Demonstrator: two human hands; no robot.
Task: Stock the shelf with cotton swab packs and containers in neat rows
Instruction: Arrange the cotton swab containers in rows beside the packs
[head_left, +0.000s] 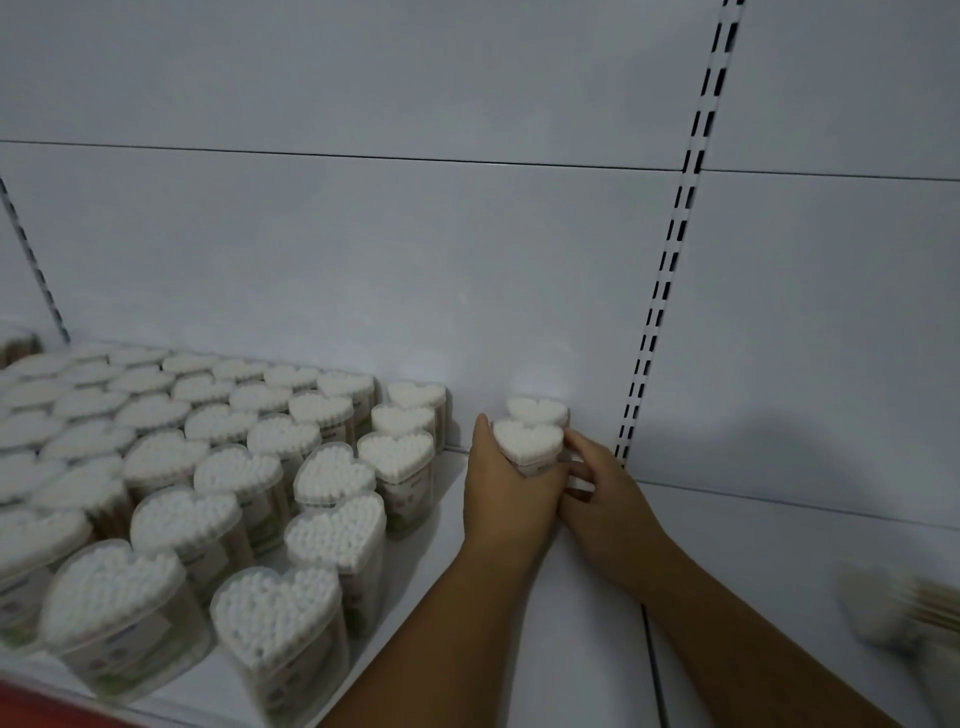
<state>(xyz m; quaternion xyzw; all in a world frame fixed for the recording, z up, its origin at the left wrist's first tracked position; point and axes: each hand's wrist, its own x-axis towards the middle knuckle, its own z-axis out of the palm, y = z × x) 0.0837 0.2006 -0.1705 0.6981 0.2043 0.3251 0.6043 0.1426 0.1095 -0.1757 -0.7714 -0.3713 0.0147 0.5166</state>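
The left hand (511, 491) and right hand (605, 486) are curling round a heart box (527, 441) at five o'clock on the shelf (582, 613), hiding its bottom. A blurry thing (904, 613) at four o'clock is getting cut off.

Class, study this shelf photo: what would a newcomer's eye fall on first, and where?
A dense block of heart-shaped swab containers fills the left of the shelf. At centre, the left hand and right hand hold the front container of a lone pair standing near the back panel.

White back panel (363, 244); black-slotted upright (675, 244) at right; dim light.
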